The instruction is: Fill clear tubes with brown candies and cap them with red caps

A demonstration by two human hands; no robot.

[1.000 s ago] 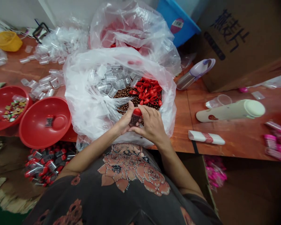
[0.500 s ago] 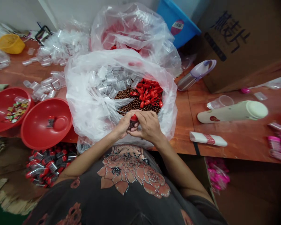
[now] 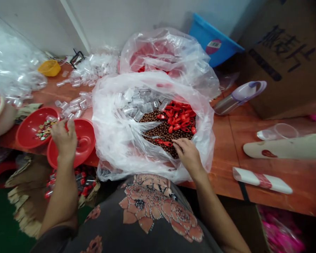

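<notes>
My left hand (image 3: 64, 138) hangs over the two red bowls, thumb and fingers apart and a little blurred; nothing shows in it. Below it, the left red bowl (image 3: 25, 131) holds small colourful pieces, and the right red bowl (image 3: 85, 151) is partly hidden by the hand. My right hand (image 3: 188, 154) reaches into the plastic-lined container, fingertips pinched at the end of a long red plastic piece (image 3: 163, 142). Around it lie small brown balls (image 3: 152, 131), a heap of red plastic pieces (image 3: 181, 114) and clear plastic tubes (image 3: 139, 102).
Behind stands a second plastic bag (image 3: 168, 52) with red contents. A blue bin (image 3: 213, 38), cardboard box (image 3: 281, 66), purple-lidded bottle (image 3: 239, 96) and pale flask (image 3: 284, 147) are right. Loose clear tubes (image 3: 76, 105) lie left; red-capped containers (image 3: 86, 181) sit below the table edge.
Both hands were together on a small red-capped container of brown balls. They have parted: the left moved left over the bowls, the right went down to a red piece. The view has shifted left.
</notes>
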